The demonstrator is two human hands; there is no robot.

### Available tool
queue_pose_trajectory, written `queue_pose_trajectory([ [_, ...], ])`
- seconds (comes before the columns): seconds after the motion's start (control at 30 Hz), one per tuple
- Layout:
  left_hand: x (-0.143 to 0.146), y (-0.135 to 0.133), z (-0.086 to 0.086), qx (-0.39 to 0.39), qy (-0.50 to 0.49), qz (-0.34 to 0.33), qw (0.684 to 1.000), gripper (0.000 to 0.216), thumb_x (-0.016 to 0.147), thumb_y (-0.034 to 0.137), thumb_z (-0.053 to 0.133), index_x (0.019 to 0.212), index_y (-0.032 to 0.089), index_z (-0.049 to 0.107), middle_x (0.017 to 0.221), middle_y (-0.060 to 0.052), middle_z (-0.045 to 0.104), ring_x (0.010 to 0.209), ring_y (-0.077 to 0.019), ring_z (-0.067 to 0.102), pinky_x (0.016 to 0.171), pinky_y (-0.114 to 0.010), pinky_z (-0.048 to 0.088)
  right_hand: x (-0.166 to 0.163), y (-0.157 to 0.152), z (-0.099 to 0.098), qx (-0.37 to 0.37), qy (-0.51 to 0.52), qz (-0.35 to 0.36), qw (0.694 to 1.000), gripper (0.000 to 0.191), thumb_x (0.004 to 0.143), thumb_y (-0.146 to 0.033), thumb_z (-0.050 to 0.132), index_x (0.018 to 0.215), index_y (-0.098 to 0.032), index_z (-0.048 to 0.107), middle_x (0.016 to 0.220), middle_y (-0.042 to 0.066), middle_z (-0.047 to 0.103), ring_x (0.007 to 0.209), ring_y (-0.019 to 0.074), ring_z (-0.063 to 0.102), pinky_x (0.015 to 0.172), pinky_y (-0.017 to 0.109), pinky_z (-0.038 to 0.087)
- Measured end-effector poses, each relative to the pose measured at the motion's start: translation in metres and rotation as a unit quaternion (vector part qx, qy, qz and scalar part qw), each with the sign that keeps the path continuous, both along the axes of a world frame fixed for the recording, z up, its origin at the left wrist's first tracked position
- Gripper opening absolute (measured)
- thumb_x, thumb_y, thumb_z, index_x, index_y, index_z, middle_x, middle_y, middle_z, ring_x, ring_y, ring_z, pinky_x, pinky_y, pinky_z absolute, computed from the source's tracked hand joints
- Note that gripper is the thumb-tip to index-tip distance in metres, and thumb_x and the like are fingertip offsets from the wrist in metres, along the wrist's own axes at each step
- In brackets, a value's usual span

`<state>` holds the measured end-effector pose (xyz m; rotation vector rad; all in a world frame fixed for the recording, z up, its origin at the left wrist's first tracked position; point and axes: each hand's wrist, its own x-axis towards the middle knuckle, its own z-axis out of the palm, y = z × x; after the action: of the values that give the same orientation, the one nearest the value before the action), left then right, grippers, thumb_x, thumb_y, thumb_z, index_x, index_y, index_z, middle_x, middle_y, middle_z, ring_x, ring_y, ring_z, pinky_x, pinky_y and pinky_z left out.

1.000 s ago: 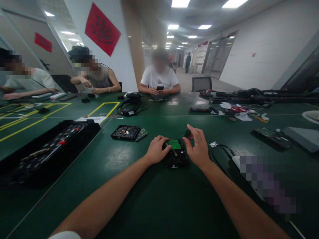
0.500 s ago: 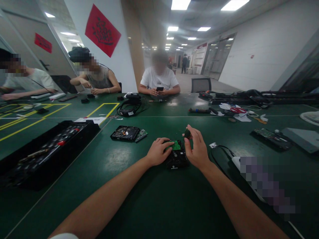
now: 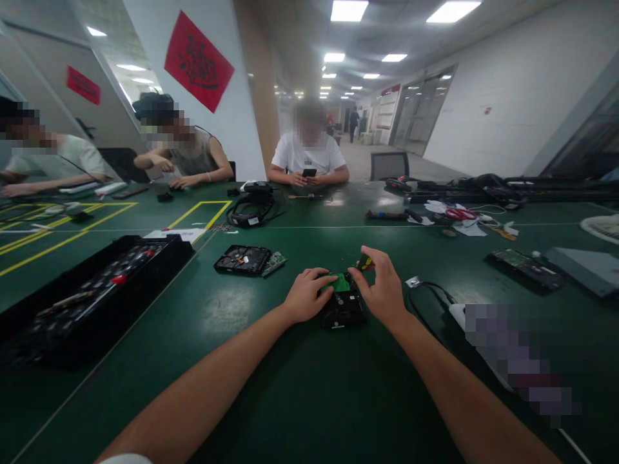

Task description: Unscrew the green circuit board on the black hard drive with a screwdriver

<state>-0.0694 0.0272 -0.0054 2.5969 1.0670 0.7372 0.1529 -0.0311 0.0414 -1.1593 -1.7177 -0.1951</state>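
A black hard drive [image 3: 344, 312] with a green circuit board [image 3: 342, 282] lies on the table in front of me. My left hand [image 3: 307, 294] steadies its left side, thumb at the edge and fingertips on the board. At the far right corner of the drive, my right hand [image 3: 382, 287] pinches a screwdriver [image 3: 365, 261] by its dark and yellow handle. Its shaft and tip are too hidden to make out.
Left of the drive lie another opened drive [image 3: 242, 259] and a loose circuit board [image 3: 275, 262]. A long black bin of parts [image 3: 101, 290] stands farther left. On the right are a cable [image 3: 430, 285], a white power bank-like object [image 3: 459, 312] and a metal-cased device [image 3: 525, 269]. People sit opposite.
My right hand has turned the screwdriver, so yellow now shows on its handle, and the thumb has shifted left toward the drive. My left hand stays in place.
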Motion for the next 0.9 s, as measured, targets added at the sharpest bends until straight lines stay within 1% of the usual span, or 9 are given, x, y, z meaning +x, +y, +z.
queue_pose_trajectory([
  [0.07, 0.0001, 0.0, -0.0001, 0.002, 0.001, 0.001, 1.0, 0.039, 0.101, 0.036, 0.055, 0.139, 0.031, 0.064, 0.139, -0.008, 0.061, 0.128, -0.029, 0.054, 0.111, -0.051, 0.043, 0.0013, -0.0002, 0.0012, 0.013, -0.011, -0.018, 1.0, 0.048, 0.097, -0.031, 0.063, 0.144, -0.029, 0.051, 0.124, 0.013, 0.057, 0.108, 0.0282, 0.062, 0.087, 0.047, 0.06],
  [0.1, 0.0002, -0.0002, 0.0, 0.003, 0.001, 0.002, 1.0, 0.039, 0.101, 0.036, 0.055, 0.139, 0.031, 0.065, 0.139, -0.008, 0.061, 0.128, -0.029, 0.054, 0.111, -0.051, 0.043, 0.0019, -0.0007, 0.0017, 0.011, -0.015, -0.019, 1.0, 0.048, 0.098, -0.029, 0.061, 0.145, -0.029, 0.051, 0.124, 0.013, 0.057, 0.108, 0.0279, 0.062, 0.088, 0.048, 0.06],
  [0.23, 0.0007, -0.0011, 0.0007, 0.003, -0.002, 0.003, 1.0, 0.039, 0.101, 0.037, 0.055, 0.138, 0.032, 0.065, 0.138, -0.007, 0.061, 0.127, -0.0292, 0.054, 0.11, -0.051, 0.044, 0.0026, -0.0029, 0.0017, -0.015, -0.015, 0.016, 1.0, 0.059, 0.101, -0.024, 0.052, 0.158, -0.028, 0.035, 0.134, 0.014, 0.057, 0.111, 0.0281, 0.063, 0.098, 0.052, 0.056],
  [0.3, 0.0008, -0.0013, 0.0008, 0.0, 0.0, 0.002, 1.0, 0.039, 0.102, 0.038, 0.054, 0.138, 0.032, 0.064, 0.138, -0.007, 0.061, 0.127, -0.0294, 0.054, 0.11, -0.051, 0.044, 0.0025, -0.0032, 0.0014, -0.018, -0.008, 0.025, 0.999, 0.062, 0.101, -0.023, 0.052, 0.159, -0.028, 0.031, 0.138, 0.015, 0.056, 0.112, 0.0276, 0.063, 0.098, 0.052, 0.056],
  [0.47, 0.0008, 0.0001, -0.0013, 0.002, 0.006, 0.004, 1.0, 0.04, 0.101, 0.038, 0.054, 0.139, 0.032, 0.064, 0.139, -0.008, 0.06, 0.128, -0.0297, 0.054, 0.111, -0.052, 0.044, 0.0023, -0.0036, 0.0038, -0.006, -0.017, 0.007, 1.0, 0.053, 0.099, -0.029, 0.06, 0.15, -0.031, 0.047, 0.124, 0.011, 0.059, 0.102, 0.0257, 0.064, 0.089, 0.047, 0.06],
  [0.6, 0.0009, 0.0004, -0.0023, 0.004, 0.003, 0.006, 1.0, 0.04, 0.101, 0.037, 0.055, 0.139, 0.032, 0.064, 0.139, -0.007, 0.061, 0.127, -0.0296, 0.054, 0.11, -0.051, 0.044, 0.0004, -0.0056, 0.0042, -0.023, -0.031, 0.033, 0.999, 0.056, 0.103, -0.025, 0.05, 0.157, -0.032, 0.037, 0.127, 0.011, 0.063, 0.105, 0.0259, 0.066, 0.095, 0.048, 0.058],
  [0.67, 0.001, -0.0001, -0.0019, 0.003, 0.002, 0.005, 1.0, 0.04, 0.101, 0.038, 0.054, 0.139, 0.032, 0.064, 0.139, -0.007, 0.061, 0.127, -0.0294, 0.054, 0.11, -0.051, 0.044, -0.0006, -0.006, 0.0035, -0.025, -0.024, 0.036, 0.999, 0.057, 0.102, -0.027, 0.052, 0.157, -0.032, 0.035, 0.129, 0.011, 0.063, 0.105, 0.0258, 0.066, 0.094, 0.048, 0.059],
  [0.8, 0.001, -0.0007, -0.0014, 0.009, -0.001, 0.003, 1.0, 0.04, 0.101, 0.037, 0.055, 0.139, 0.031, 0.064, 0.138, -0.008, 0.06, 0.127, -0.0293, 0.054, 0.11, -0.051, 0.044, -0.0007, -0.0051, 0.0037, 0.014, -0.006, 0.002, 1.0, 0.052, 0.096, -0.033, 0.065, 0.145, -0.03, 0.048, 0.12, 0.011, 0.059, 0.098, 0.0255, 0.064, 0.084, 0.045, 0.061],
  [0.9, 0.0013, -0.0003, -0.0017, 0.008, -0.002, 0.004, 1.0, 0.039, 0.1, 0.037, 0.056, 0.138, 0.032, 0.065, 0.137, -0.008, 0.061, 0.127, -0.0297, 0.055, 0.11, -0.052, 0.044, 0.0002, -0.0044, 0.0043, 0.015, -0.005, -0.01, 1.0, 0.047, 0.098, -0.03, 0.061, 0.143, -0.029, 0.049, 0.12, 0.012, 0.058, 0.097, 0.0255, 0.064, 0.086, 0.047, 0.06],
])
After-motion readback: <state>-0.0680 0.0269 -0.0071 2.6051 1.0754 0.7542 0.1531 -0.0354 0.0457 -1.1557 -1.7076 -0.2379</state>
